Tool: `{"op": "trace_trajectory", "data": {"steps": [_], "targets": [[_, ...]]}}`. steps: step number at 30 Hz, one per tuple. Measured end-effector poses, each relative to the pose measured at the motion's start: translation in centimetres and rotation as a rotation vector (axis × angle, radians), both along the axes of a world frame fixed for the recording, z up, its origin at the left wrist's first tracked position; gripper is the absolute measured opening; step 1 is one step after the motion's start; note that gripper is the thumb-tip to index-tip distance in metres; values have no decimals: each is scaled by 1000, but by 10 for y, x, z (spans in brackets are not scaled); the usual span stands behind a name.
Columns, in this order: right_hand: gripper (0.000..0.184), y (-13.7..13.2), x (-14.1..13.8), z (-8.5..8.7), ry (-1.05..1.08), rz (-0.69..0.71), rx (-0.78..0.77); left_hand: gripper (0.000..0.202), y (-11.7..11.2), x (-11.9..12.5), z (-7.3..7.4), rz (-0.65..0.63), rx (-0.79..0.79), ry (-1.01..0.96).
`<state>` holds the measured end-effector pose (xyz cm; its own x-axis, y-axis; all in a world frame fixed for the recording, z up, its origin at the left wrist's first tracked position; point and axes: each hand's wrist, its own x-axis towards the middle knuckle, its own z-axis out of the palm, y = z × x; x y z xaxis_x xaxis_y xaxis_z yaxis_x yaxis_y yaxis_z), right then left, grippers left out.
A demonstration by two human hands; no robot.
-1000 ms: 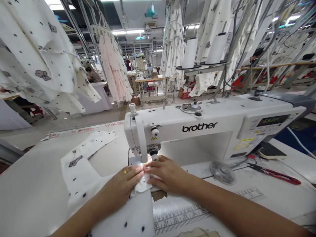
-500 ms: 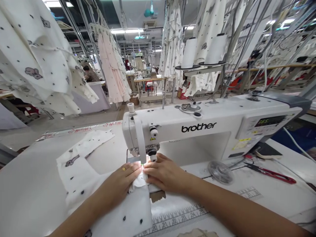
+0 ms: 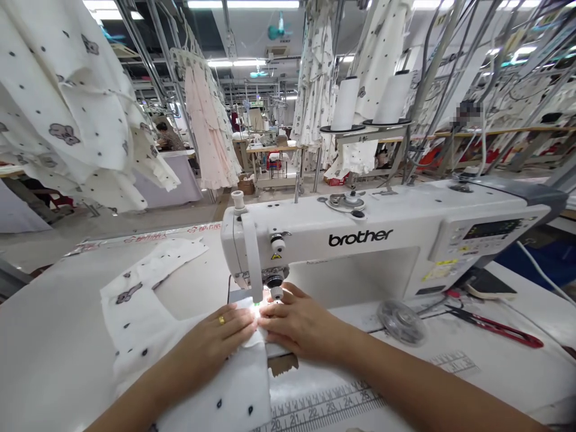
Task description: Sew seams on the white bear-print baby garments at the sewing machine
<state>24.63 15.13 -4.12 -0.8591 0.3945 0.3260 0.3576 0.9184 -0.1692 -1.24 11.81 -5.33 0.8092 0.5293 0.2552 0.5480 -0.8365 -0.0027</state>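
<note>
White cloth printed with dark drops and small animal figures (image 3: 211, 372) lies across the machine bed, reaching under the needle area of a white Brother sewing machine (image 3: 310, 240). My left hand (image 3: 220, 336), with a gold-coloured ring, rests flat on the cloth, fingers stretched toward the lit needle. From the other side my right hand (image 3: 301, 321) has its fingertips closed on the cloth's edge beside the presser foot. Fingers and the machine head hide the needle and most of the seam spot.
Right of my hands lie a clear plastic disc-shaped case (image 3: 402, 323) and red-handled thread snips (image 3: 499, 327). A printed ruler scale (image 3: 324, 408) runs along the table front. Thread cones (image 3: 346, 102) stand behind the machine. Printed garments (image 3: 67, 102) hang at left.
The view has tilted up slightly. The cloth near the needle now lies flatter, where a bunched fold showed between my hands. My left hand has shifted slightly left; both hands stay at the needle.
</note>
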Motion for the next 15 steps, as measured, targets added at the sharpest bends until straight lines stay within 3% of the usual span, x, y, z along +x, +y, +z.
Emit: {"op": "trace_trajectory", "data": {"steps": [8,15], "targets": [[28,0,-1,0,-107,-165,27,51,26,-6,-5,10,19,-65],[25,5,5,0,1,-58,2,44,20,-2,7,16,39,-15]]}}
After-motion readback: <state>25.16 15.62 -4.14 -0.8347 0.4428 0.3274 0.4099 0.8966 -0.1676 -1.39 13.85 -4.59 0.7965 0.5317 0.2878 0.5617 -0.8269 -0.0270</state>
